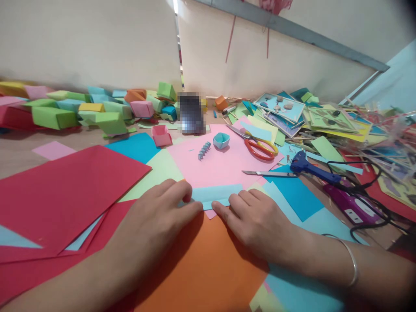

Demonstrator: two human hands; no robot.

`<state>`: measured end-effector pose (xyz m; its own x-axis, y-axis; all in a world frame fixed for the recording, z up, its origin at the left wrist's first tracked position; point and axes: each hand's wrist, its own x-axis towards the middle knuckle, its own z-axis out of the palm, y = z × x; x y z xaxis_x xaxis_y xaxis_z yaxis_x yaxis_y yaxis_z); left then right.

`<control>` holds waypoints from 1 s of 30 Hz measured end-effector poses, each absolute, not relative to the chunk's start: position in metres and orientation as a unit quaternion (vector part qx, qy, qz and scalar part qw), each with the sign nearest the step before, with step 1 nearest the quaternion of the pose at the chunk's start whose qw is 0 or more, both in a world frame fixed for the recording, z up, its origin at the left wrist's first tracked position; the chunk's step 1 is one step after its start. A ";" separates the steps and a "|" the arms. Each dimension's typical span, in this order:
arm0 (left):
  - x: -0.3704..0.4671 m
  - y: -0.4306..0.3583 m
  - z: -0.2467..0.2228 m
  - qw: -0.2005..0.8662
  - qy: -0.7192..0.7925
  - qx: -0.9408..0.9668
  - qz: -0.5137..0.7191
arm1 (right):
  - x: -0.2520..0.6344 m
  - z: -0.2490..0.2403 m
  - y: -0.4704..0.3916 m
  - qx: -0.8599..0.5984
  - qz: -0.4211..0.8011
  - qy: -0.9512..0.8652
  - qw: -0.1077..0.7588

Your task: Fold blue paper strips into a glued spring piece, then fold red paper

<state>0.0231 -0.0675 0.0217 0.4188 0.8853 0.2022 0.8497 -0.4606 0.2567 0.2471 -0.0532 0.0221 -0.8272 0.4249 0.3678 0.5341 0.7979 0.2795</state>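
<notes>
A light blue strip of paper (pixel 216 192) with a folded lower edge lies between my two hands, over pink and orange sheets. My left hand (pixel 162 212) presses on its left end, fingers curled and thumb along the fold. At the other end my right hand (pixel 256 216) has curled fingers, its thumb on the same fold. Just beyond are a small light blue paper box (pixel 221 141) and a zigzag-folded grey-blue paper strip (pixel 204 150). The orange sheet (pixel 208 264) spreads beneath my wrists, and the pink sheet (pixel 191 164) lies farther back.
Red sheets (pixel 65 186) cover the left side. Scissors (pixel 260 145), a craft knife (pixel 269 173) and a blue glue gun (pixel 312 169) with a black cord lie to the right. Several folded paper boxes (pixel 55 117) line the back left. A purple power strip (pixel 352 203) sits at right.
</notes>
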 end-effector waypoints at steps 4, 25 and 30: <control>0.026 -0.071 0.019 -0.056 0.425 0.898 0.100 | 0.248 0.021 -0.055 -0.262 -0.174 -0.943 0.112; 0.031 -0.083 0.027 -0.114 0.412 0.904 0.011 | 0.250 0.028 -0.071 -0.302 -0.236 -0.924 0.012; 0.021 -0.096 0.021 -0.119 0.440 0.890 -0.016 | 0.251 0.028 -0.069 -0.297 -0.229 -0.927 0.018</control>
